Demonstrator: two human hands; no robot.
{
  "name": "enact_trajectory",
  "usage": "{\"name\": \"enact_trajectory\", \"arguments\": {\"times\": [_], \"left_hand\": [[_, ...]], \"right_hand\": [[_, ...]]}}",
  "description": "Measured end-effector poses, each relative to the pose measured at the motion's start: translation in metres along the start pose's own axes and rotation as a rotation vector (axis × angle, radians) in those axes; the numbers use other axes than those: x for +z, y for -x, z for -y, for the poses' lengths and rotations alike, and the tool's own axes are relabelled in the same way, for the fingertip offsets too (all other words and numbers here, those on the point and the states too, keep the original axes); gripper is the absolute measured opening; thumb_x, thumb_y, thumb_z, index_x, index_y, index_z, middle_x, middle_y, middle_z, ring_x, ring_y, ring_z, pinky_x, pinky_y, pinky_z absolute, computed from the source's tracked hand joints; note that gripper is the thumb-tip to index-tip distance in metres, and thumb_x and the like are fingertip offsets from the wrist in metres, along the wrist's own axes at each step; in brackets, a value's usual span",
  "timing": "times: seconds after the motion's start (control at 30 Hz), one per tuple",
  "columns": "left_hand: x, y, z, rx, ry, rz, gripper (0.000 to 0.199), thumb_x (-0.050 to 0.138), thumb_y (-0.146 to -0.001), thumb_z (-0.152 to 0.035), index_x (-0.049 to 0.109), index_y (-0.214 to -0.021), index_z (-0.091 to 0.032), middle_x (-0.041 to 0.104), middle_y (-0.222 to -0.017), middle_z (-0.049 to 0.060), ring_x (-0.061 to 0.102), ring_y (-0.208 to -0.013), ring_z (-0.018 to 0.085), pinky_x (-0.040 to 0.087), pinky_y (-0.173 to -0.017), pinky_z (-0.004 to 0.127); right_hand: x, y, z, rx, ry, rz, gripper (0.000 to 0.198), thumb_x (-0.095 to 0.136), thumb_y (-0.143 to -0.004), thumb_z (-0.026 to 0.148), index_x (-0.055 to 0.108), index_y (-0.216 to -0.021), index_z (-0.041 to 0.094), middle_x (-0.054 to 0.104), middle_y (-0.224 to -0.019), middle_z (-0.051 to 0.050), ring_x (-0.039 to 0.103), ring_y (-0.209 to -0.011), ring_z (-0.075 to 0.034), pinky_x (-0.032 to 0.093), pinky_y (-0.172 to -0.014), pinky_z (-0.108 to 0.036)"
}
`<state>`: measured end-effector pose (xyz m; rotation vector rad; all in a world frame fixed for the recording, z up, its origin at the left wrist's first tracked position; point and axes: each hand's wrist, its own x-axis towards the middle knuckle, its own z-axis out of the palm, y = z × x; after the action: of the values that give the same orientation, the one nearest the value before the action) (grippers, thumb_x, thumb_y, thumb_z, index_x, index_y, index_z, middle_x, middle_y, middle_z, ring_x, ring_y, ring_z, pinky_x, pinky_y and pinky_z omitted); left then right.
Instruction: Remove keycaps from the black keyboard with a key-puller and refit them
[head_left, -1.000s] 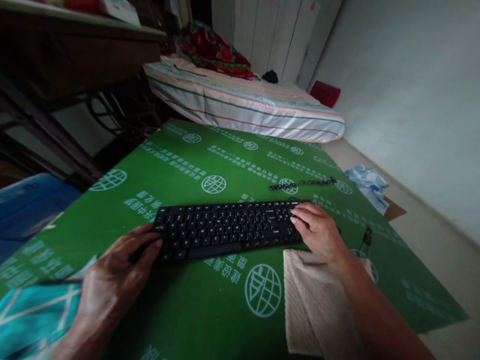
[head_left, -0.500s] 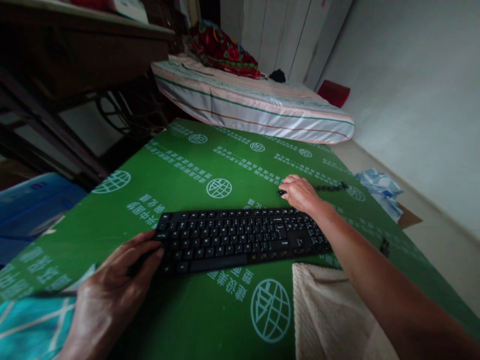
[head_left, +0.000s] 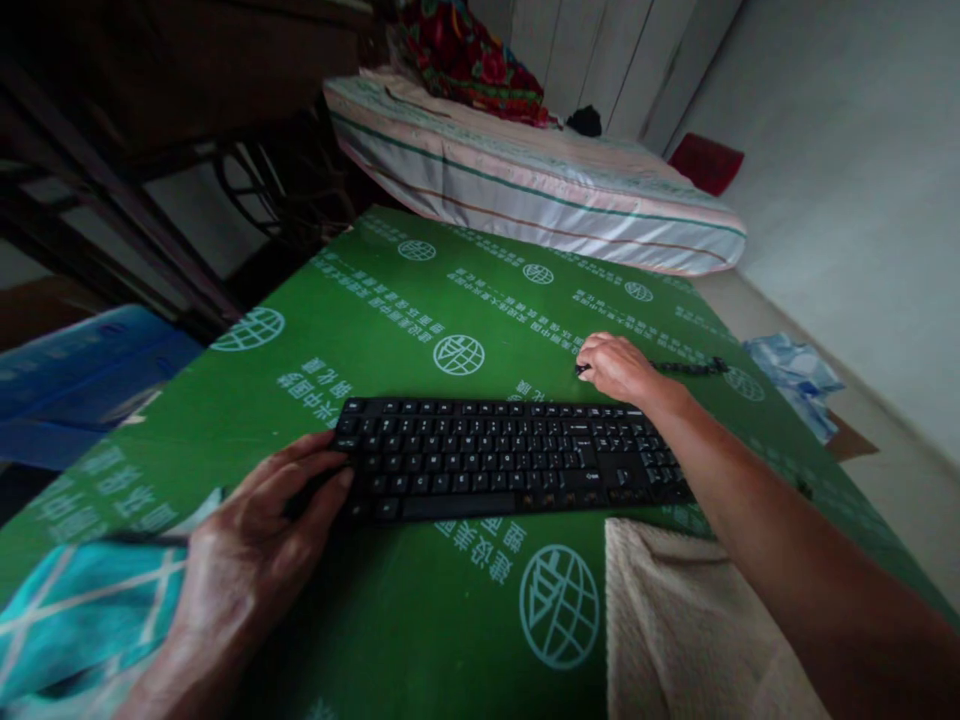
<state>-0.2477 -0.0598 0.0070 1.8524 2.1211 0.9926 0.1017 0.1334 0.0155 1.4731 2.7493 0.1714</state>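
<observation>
A black keyboard (head_left: pixel 480 455) lies on the green tabletop, its lettering turned away from me. Along its near edge and at the right, several key positions lack caps and show brownish sockets. My left hand (head_left: pixel 255 540) grips the keyboard's left end between thumb and fingers. Beyond the keyboard's far edge, my right hand (head_left: pixel 619 368) is closed in a pinch; a small black keycap (head_left: pixel 581 369) shows at its fingertips. Just right of that hand, a row of small black pieces (head_left: pixel 690 367), apparently loose keycaps, lies on the table. My right forearm covers the keyboard's right end.
A beige cloth (head_left: pixel 675 620) lies at the near right of the green table (head_left: pixel 375 330). Past the far edge stands a bed (head_left: pixel 540 190) with striped bedding. A blue container (head_left: pixel 97 380) is at the left, and crumpled plastic (head_left: pixel 795 370) lies on the floor at right.
The whole view has shifted slightly, so everything sits further right and a little higher. Both hands keep nearly the same positions against the keyboard and the table.
</observation>
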Motion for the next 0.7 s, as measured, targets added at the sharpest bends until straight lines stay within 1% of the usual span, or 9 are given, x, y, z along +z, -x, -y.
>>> {"name": "enact_trajectory", "arguments": {"times": [0.1,0.13,0.17,0.23,0.27,0.3,0.4,0.53,0.7], "left_hand": [[0.001,-0.001,-0.003,0.001,0.014,-0.002,0.029,0.049,-0.079,-0.047,0.065,-0.088,-0.024,0.065,-0.116,0.003,0.063,-0.104,0.023,0.049,-0.098,0.037],[0.002,-0.001,-0.003,0.001,0.017,-0.001,0.030,0.049,-0.079,-0.047,0.065,-0.088,-0.023,0.065,-0.115,0.004,0.063,-0.104,0.023,0.049,-0.098,0.037],[0.003,-0.001,-0.002,0.005,0.018,0.004,0.031,0.048,-0.080,-0.047,0.065,-0.088,-0.022,0.065,-0.115,0.005,0.063,-0.105,0.023,0.048,-0.098,0.038],[0.005,-0.001,0.000,0.023,0.017,0.000,0.032,0.048,-0.081,-0.046,0.066,-0.088,-0.021,0.065,-0.115,0.006,0.063,-0.105,0.023,0.048,-0.099,0.039],[0.006,-0.001,0.001,0.034,0.019,-0.005,0.032,0.048,-0.081,-0.046,0.066,-0.088,-0.020,0.065,-0.115,0.007,0.062,-0.105,0.023,0.048,-0.098,0.040],[0.006,-0.001,0.001,0.046,0.020,-0.012,0.033,0.048,-0.081,-0.045,0.066,-0.089,-0.019,0.065,-0.115,0.007,0.063,-0.105,0.023,0.048,-0.098,0.040],[0.007,0.000,0.002,0.069,0.034,-0.024,0.034,0.048,-0.082,-0.044,0.066,-0.090,-0.017,0.065,-0.114,0.009,0.063,-0.104,0.023,0.048,-0.097,0.040],[0.008,0.001,0.000,0.087,0.059,-0.025,0.033,0.049,-0.082,-0.041,0.066,-0.092,-0.015,0.065,-0.114,0.010,0.062,-0.104,0.022,0.046,-0.099,0.039],[0.007,0.001,-0.001,0.079,0.089,-0.012,0.030,0.050,-0.082,-0.039,0.066,-0.092,-0.015,0.064,-0.115,0.010,0.062,-0.104,0.022,0.047,-0.097,0.040]], "right_hand": [[-0.015,0.012,0.019,-0.019,-0.064,-0.041,0.004,0.067,-0.078,0.021,0.070,-0.080,0.019,0.066,-0.096,-0.006,0.056,-0.097,-0.021,0.045,-0.085,-0.034],[-0.020,0.019,0.029,-0.043,-0.138,-0.089,0.004,0.069,-0.077,0.022,0.070,-0.080,0.019,0.066,-0.098,-0.006,0.057,-0.099,-0.021,0.046,-0.086,-0.034],[-0.025,0.028,0.041,-0.088,-0.216,-0.134,0.005,0.069,-0.076,0.022,0.070,-0.081,0.019,0.066,-0.099,-0.006,0.057,-0.101,-0.021,0.047,-0.087,-0.035],[-0.033,0.048,0.066,-0.175,-0.324,-0.182,0.006,0.068,-0.077,0.022,0.070,-0.083,0.020,0.066,-0.103,-0.005,0.056,-0.107,-0.021,0.047,-0.092,-0.038],[-0.035,0.058,0.079,-0.197,-0.365,-0.209,0.006,0.068,-0.077,0.020,0.070,-0.083,0.019,0.067,-0.103,-0.006,0.056,-0.108,-0.021,0.047,-0.094,-0.038],[-0.036,0.067,0.091,-0.217,-0.393,-0.202,0.006,0.068,-0.078,0.019,0.070,-0.083,0.019,0.067,-0.105,-0.006,0.055,-0.111,-0.021,0.046,-0.096,-0.039],[-0.032,0.088,0.119,-0.239,-0.399,-0.201,0.002,0.068,-0.078,0.018,0.070,-0.079,0.019,0.065,-0.111,-0.007,0.052,-0.118,-0.023,0.045,-0.100,-0.043],[-0.022,0.099,0.131,-0.216,-0.341,-0.212,0.005,0.068,-0.078,0.018,0.071,-0.082,0.017,0.062,-0.119,-0.011,0.047,-0.123,-0.025,0.044,-0.103,-0.045],[-0.019,0.099,0.132,-0.199,-0.341,-0.226,0.006,0.070,-0.076,0.019,0.072,-0.081,0.016,0.063,-0.117,-0.012,0.049,-0.122,-0.026,0.045,-0.101,-0.045]]}}
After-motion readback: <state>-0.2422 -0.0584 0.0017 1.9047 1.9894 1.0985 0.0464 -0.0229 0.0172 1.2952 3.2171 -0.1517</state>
